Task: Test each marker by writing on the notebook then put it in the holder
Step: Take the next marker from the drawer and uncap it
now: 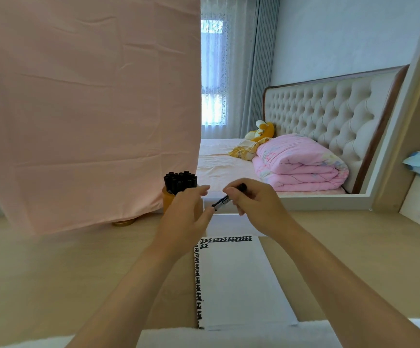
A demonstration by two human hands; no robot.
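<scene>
A: The right hand [254, 204] is curled round the upper part of a black marker [222, 202], held in the air over the far end of the notebook [239, 280]. The left hand [186, 217] meets it from the left and pinches the marker's lower end with its fingertips.

B: Cap coming off, or going back on?

A: I cannot tell, because the fingers cover that end. My guess is that it's a cap step either way, since both hands are on the one marker and nothing is touching the paper.

B: What does the next move need, then?

A: If the cap is coming off, the tip has to come down on bare page. Rows of black test marks already run along the far edge and down the left edge, and the middle is blank. If it is being closed, the marker goes to the holder [168, 200], the amber cup just left of the left hand at the far side of the desk [78, 272]. That cup is crowded with black markers [180, 180] standing upright, so this one would need a gap.

B: How does the marker look?

A: It is slim and black with a white label band, and it tilts with its top toward the far right.
</scene>
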